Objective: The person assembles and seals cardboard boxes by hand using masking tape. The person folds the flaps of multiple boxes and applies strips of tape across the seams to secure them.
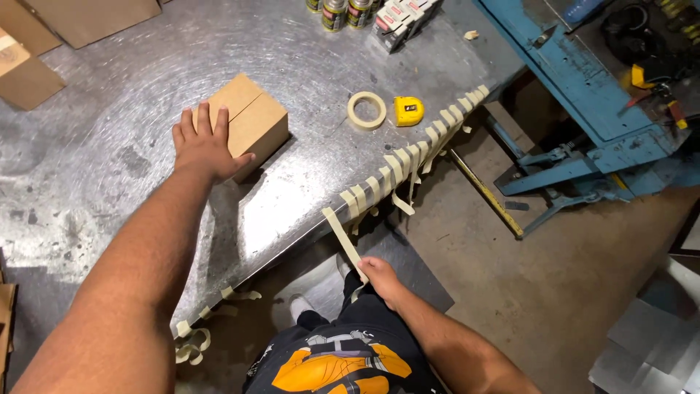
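Cardboard box [244, 120] half under left hand [206, 148]

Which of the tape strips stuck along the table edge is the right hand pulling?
The nearest strip, pinched by the right hand and stretched off the table edge; the other strips hang untouched.

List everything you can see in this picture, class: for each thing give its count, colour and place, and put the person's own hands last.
Cardboard box: one, brown, on the metal table, under the left hand.
Tape roll: one, cream, on the table.
Tape measure: one, yellow, beside the roll.
Tape strips: many, cream, stuck along the table's edge.
Spray cans: several, top edge.
Machine: one, blue, right.
Other boxes: several, brown, top left.
Left hand: flat on the box.
Right hand: pinching one tape strip.
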